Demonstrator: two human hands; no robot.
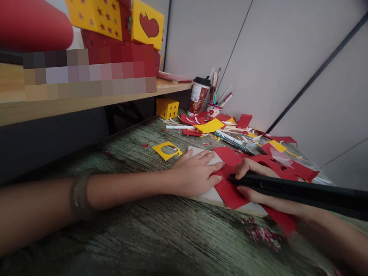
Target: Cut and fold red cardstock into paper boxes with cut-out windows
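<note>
My left hand [197, 173] lies with its fingers spread over a pale board [197, 150] and the near edge of red paper [230, 191]. Its wrist wears a bangle [81, 195]. The red paper rests partly on the board. Over the paper, my right hand [253, 179] has thumb and fingers closed around a long black tool [301, 186], which tapers towards the paper and runs out of view at the right. Its exact kind does not show. A yellow paper piece with a round cut-out [159, 150] lies just beyond my left fingers.
Behind my hands lie red and yellow scraps [210, 125], pens and sticks. A lidded paper cup [198, 97] and a pen pot [214, 109] stand by the grey wall [290, 42]. A small yellow box [167, 108] sits nearby. A wooden shelf [84, 107] at left carries yellow and red boxes [147, 25].
</note>
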